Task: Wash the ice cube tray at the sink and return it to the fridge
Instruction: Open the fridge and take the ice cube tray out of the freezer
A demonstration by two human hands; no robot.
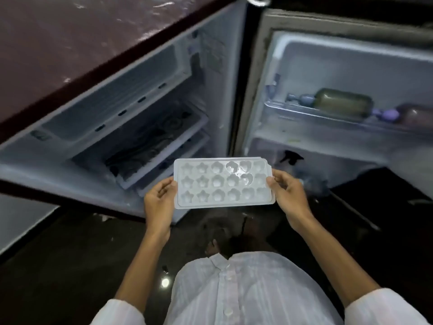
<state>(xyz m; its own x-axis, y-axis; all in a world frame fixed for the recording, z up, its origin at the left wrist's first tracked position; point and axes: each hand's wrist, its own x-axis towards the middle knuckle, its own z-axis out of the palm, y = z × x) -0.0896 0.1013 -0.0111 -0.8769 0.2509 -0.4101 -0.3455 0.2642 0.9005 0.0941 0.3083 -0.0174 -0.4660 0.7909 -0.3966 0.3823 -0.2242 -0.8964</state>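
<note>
Hands (161, 200) gripping tray (222, 184) ends

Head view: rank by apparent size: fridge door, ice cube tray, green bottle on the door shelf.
1. fridge door
2. ice cube tray, though it is nearer the camera, held in both hands
3. green bottle

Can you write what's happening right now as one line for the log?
left hand: holds ice cube tray left end | right hand: holds right end | tray: level, held in front of fridge | fridge door: open
</note>
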